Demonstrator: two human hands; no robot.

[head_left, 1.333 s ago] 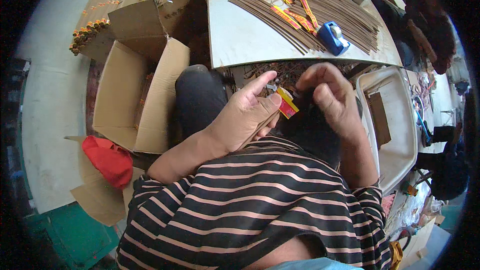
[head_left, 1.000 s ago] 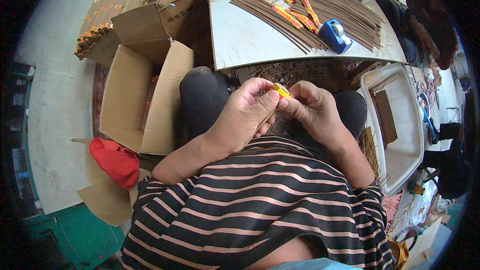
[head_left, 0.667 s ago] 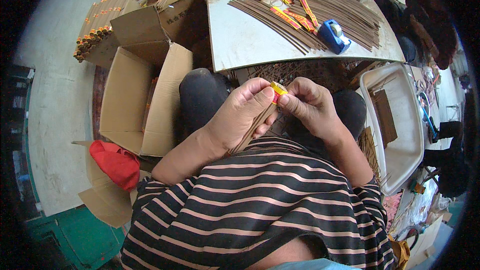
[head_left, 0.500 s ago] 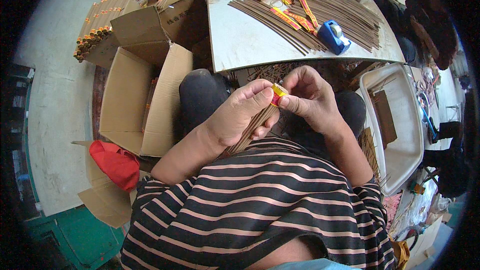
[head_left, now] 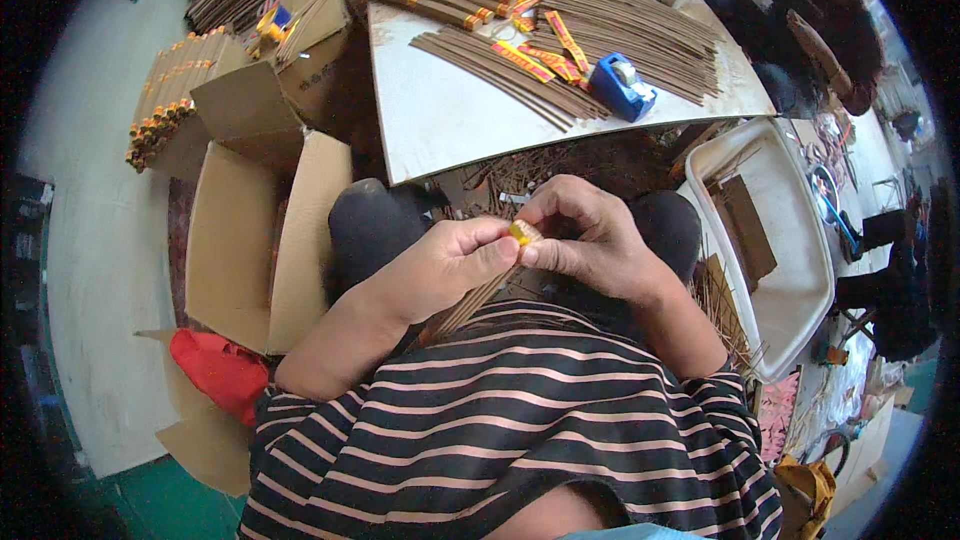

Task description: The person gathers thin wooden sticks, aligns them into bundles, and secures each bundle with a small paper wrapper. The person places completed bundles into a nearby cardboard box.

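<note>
Over my lap, my left hand (head_left: 440,268) is wrapped round a bundle of thin brown incense sticks (head_left: 470,304), which slants up and away from my belly. A yellow paper band (head_left: 520,231) circles the bundle's far end. My right hand (head_left: 592,240) pinches that band between thumb and fingers, close beside the left thumb. The fingers hide much of the band. On the white table (head_left: 425,125) ahead are loose incense sticks (head_left: 640,25), red-and-yellow label strips (head_left: 565,40) and a blue tape dispenser (head_left: 622,86).
Banded incense bundles (head_left: 425,2) are piled on the table's far left. An open cardboard box (head_left: 322,240) stands left of my knees, near more stacked bundles (head_left: 175,95) and a red cloth (head_left: 220,372). To the right sits a white plastic tub (head_left: 815,275). Another person's arm (head_left: 818,48) shows at upper right.
The whole view has shifted, so the table and boxes sit further left. Both hands stay on the bundle; the band's red part, seen before, is now covered by my fingers.
</note>
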